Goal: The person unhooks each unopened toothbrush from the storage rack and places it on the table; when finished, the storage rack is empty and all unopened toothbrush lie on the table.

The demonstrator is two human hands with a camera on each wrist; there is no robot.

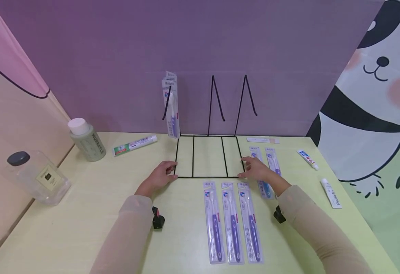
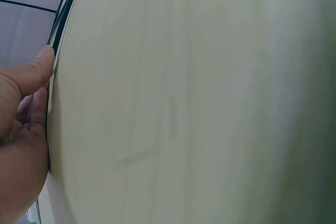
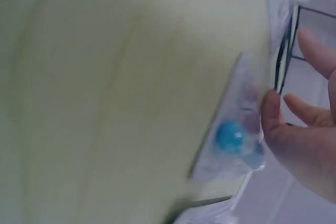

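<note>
A black wire display rack has its flat base on the table and several upright prongs behind. Packaged toothbrushes hang on its left prong; the other two prongs are bare. My left hand holds the base's front left corner; in the left wrist view its thumb lies against the black wire. At the front right corner, the fingers of my right hand are spread, with fingertips touching the side wire. In front of the rack lie three packaged toothbrushes with purple handles, side by side.
More toothbrush packs lie partly under my right forearm. Toothpaste tubes are at the right edge, and a green and white tube is at the back left. A green bottle and a clear bottle stand far left. A purple backdrop is behind.
</note>
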